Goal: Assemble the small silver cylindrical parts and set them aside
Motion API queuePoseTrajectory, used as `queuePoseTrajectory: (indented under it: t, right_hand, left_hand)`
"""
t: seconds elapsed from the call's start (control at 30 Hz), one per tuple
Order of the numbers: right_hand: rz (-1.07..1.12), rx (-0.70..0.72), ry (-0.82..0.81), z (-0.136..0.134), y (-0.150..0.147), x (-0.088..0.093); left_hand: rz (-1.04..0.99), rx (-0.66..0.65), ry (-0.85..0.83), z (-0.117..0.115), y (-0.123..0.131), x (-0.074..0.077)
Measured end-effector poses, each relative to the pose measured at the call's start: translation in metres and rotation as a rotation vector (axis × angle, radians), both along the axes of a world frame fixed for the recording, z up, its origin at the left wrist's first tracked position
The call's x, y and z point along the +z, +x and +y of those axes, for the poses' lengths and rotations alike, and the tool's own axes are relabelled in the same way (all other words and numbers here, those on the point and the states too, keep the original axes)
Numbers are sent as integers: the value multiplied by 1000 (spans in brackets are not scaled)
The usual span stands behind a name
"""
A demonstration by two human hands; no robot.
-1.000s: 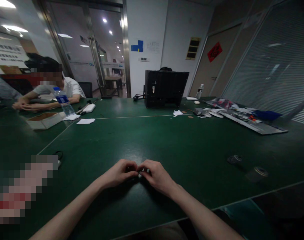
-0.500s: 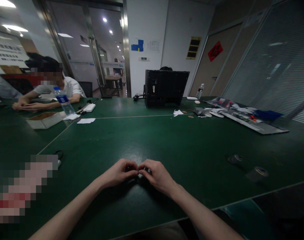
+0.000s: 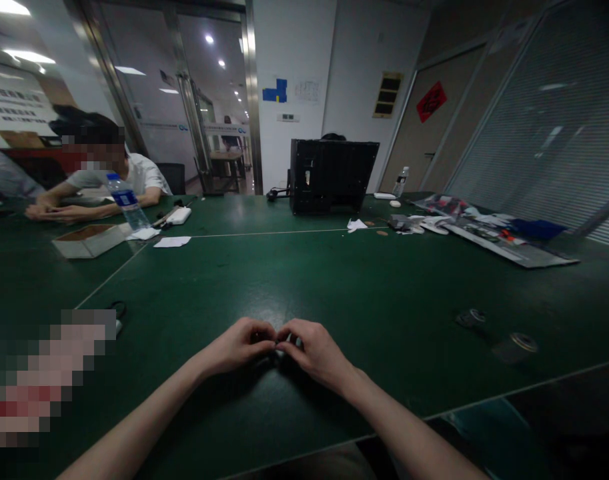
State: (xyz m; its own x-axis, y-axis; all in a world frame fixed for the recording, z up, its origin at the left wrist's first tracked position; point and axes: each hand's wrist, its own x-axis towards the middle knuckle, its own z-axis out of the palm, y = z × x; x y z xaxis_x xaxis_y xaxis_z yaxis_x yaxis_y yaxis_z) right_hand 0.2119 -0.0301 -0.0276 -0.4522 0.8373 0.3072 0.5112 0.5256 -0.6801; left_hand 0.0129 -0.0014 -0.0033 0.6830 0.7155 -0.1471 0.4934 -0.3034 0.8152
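Both my hands meet low in the middle of the view, just over the green table (image 3: 304, 280). My left hand (image 3: 244, 345) is closed, thumb and fingers pinched towards the right. Facing it, my right hand (image 3: 309, 345) is pinched too, its fingertips touching or nearly touching the left ones. Something small and dark seems to sit between the fingertips, but the fingers cover most of it and I cannot make out what it is. A dark shadow lies under the hands.
To the right stand a small metal part (image 3: 470, 318) and a grey cylinder (image 3: 515, 348). A black monitor (image 3: 334, 177) is at the back. On the left are an open box (image 3: 89, 241), a water bottle (image 3: 128, 203) and a seated person (image 3: 144, 175). A cluttered board (image 3: 509, 243) lies at right.
My right thumb and fingers have shifted very slightly at the pinch. Otherwise the hands and the things on the table stay in place.
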Motion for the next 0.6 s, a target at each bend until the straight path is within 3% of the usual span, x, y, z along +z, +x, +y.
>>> queuePoseTrajectory:
  t: [0.6]
  right_hand:
    - [-25, 3, 61, -1, 1, 1]
  left_hand:
    - [13, -1, 14, -1, 1, 2]
